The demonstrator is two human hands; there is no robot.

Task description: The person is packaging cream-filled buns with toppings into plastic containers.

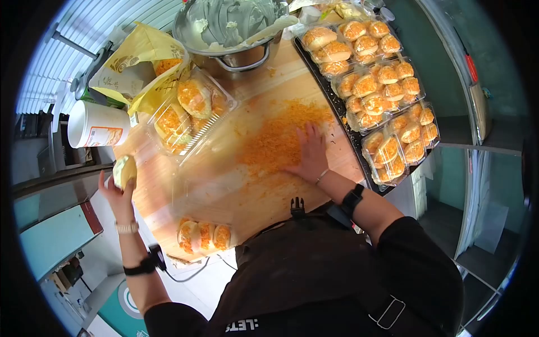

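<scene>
My left hand (pixel 119 190) is raised off the left edge of the wooden board (pixel 219 185) and grips a pale cream-covered bun (pixel 125 170). My right hand (pixel 309 155) lies flat, fingers spread, on a pile of orange shredded floss (pixel 275 140) scattered over the middle of the board. Both wrists wear bands. An open clear plastic box (pixel 188 109) with floss-coated buns sits between the two hands, further back.
A metal bowl of whitish cream (pixel 236 28) stands at the back. A black tray (pixel 359 147) on the right carries several clear boxes of coated buns. Three coated buns (pixel 205 236) rest at the near edge. A white tub (pixel 95 124) and a yellow bag (pixel 140 56) stand at the left.
</scene>
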